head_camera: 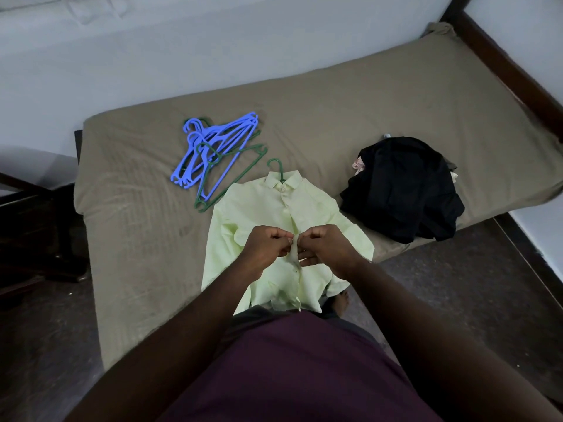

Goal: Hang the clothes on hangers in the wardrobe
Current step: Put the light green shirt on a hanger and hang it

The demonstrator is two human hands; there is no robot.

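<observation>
Both grips are closed on the shirt (259, 208): your left grip (268, 246) and right grip (327, 246) each pinch the front placket about halfway down, facing each other, apparently working a button. The shirt lies flat on the bed (137, 239), its tail hanging over the near edge. A hanger (281, 172) sits inside it, with only the hook showing above the collar. The main risk, as I judge it, is pulling the placket toward you while you fasten. The cloth could slide on the hanger, one shoulder could slip off, and the shirt would hang crooked once lifted. The overhanging tail could also drag the whole thing off the edge if you let go carelessly. When you lift, take the hook rather than the cloth. Keep clear of the spare hangers (219, 135) lying just beside the shirt's shoulder, since their hooks could snag a sleeve. The wardrobe is out of view.
</observation>
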